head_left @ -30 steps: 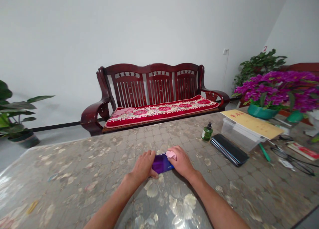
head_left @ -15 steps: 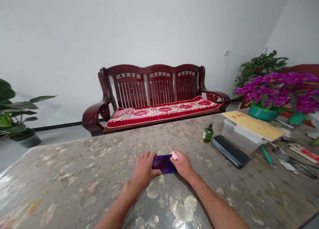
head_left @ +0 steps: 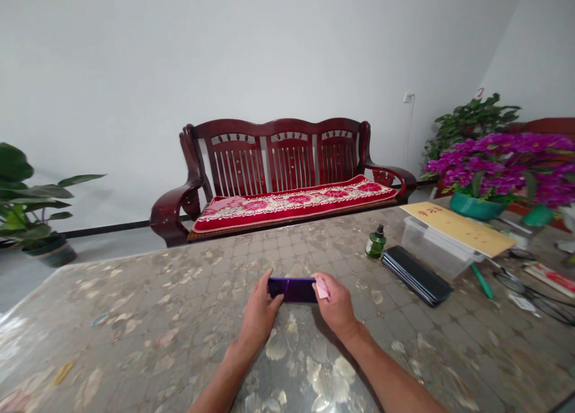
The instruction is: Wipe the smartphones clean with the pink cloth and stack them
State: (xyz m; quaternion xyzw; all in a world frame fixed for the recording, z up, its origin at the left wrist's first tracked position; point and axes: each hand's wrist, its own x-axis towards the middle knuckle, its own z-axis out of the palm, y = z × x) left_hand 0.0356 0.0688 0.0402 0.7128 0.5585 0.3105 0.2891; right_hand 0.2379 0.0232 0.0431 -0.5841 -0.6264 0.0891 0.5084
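A glossy dark purple phone (head_left: pixel 297 290) is held sideways in front of me, just above or on the patterned table cover. My left hand (head_left: pixel 260 308) grips its left end, with the thumb over the near face. At the right end, my right hand (head_left: pixel 336 302) is closed around a small pink cloth (head_left: pixel 322 288), its fingers against the phone. Fingers behind the phone are hidden. To the right of my hands lies a stack of dark phones (head_left: pixel 415 275), beside a small green bottle (head_left: pixel 375 243) with a black cap.
A clear plastic box (head_left: pixel 431 245) with a yellow envelope (head_left: pixel 458 226) on top stands at the right. Near it are a green pen (head_left: pixel 482 281), glasses (head_left: pixel 534 293) and purple flowers (head_left: pixel 498 158). A wooden bench (head_left: pixel 287 155) stands beyond the table (head_left: pixel 179 317).
The phone has been tilted so its face looks narrower. My left thumb has moved up onto its face, and my right hand with the pink cloth has shifted slightly right.
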